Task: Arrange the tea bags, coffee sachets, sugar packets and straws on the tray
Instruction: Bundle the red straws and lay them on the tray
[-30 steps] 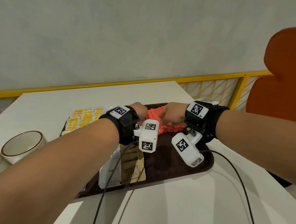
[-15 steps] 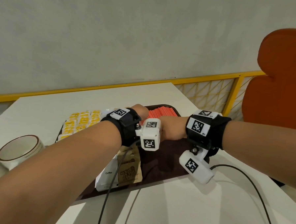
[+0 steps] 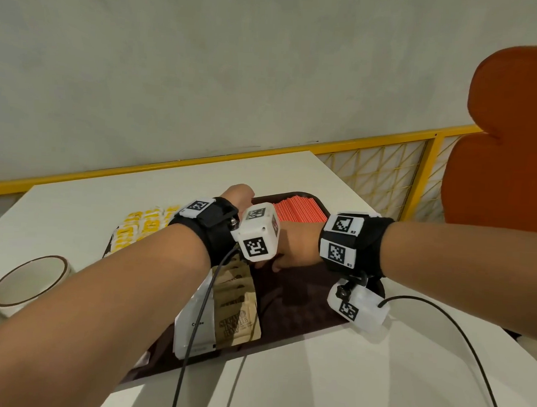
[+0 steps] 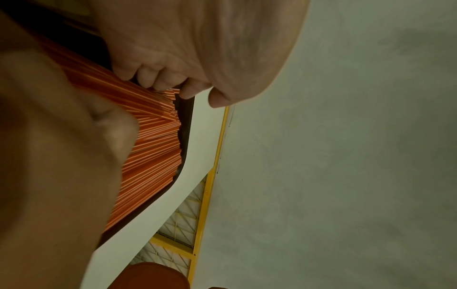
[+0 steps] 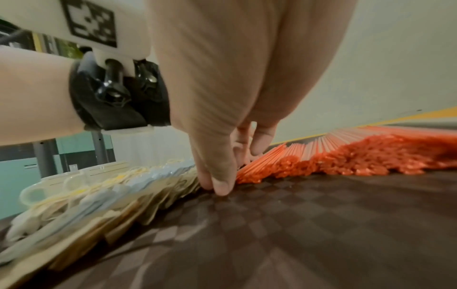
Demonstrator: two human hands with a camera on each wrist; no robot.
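Both hands sit at the straws [image 3: 301, 208] on the tray [image 3: 302, 311]: left hand [image 4: 197, 48] curled onto them, right hand [image 5: 222, 97] seemingly spread, fingertips down.

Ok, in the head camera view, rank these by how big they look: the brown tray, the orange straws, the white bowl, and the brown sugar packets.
1. brown tray, largest, though arms cover much of it.
2. white bowl and brown sugar packets look about alike; the bowl is partly hidden, so no ranking.
3. orange straws, smallest as seen, but farther away and partly hidden by hands.
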